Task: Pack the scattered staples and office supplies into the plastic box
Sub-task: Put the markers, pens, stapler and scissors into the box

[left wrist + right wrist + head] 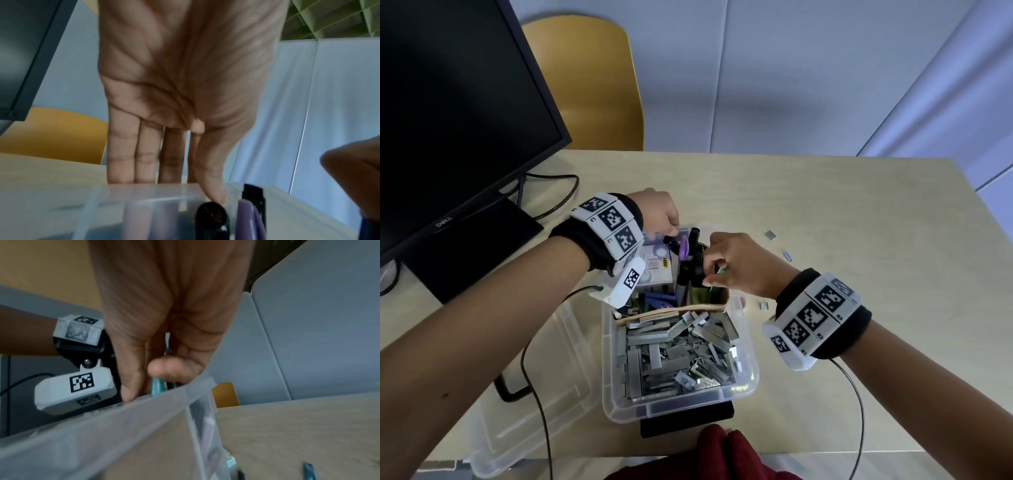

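Note:
A clear plastic box (751,359) stands mid-table. Its near half is heaped with silver staple strips (674,353); the far half holds black markers (693,267), a purple item (684,247) and small cartons. My left hand (671,228) grips the box's far left wall (144,194), fingers outside and thumb inside beside a black marker cap (212,214). Over the far right of the box, my right hand (710,274) pinches a small teal clip (157,386) just above the box's rim (123,418).
A blue paper clip (787,255) and two staple pieces (769,234) (764,305) lie on the table right of the box. The clear lid (534,394) lies at the left. A monitor (448,120) stands far left, with a yellow chair (585,85) behind the table.

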